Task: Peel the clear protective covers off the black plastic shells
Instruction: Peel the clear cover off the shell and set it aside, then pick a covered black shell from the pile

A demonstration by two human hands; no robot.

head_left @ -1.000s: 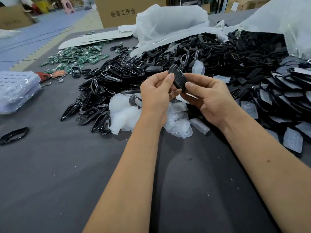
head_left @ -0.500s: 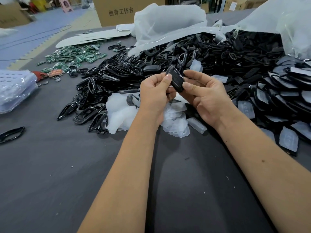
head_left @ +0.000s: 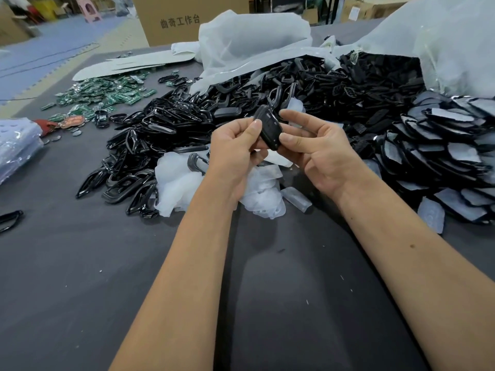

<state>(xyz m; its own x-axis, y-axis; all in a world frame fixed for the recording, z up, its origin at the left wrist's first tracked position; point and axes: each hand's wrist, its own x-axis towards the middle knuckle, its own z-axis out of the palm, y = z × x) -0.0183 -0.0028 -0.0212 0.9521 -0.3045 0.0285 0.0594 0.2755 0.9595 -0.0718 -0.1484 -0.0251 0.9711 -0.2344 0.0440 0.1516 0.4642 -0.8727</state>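
A black plastic shell (head_left: pixel 267 127) stands on edge between my two hands, above the dark table. My left hand (head_left: pixel 235 153) pinches its left side with thumb and curled fingers. My right hand (head_left: pixel 318 151) holds its right side, thumb on the lower end and forefinger behind the top. Whether a clear cover is on it I cannot tell. Beneath my hands lies a heap of peeled clear covers (head_left: pixel 182 180). Covered shells (head_left: pixel 442 156) are stacked at the right.
A big pile of black frames and shells (head_left: pixel 166 129) spreads across the table's middle and back. Green circuit boards (head_left: pixel 107 95) lie at the back left, white bags (head_left: pixel 254 41) behind, a cardboard box (head_left: pixel 187 17) beyond. A clear plastic packet (head_left: pixel 16 145) sits at the left edge.
Both hands and the shell have kept nearly the same pose; the shell has tilted slightly between the fingers.
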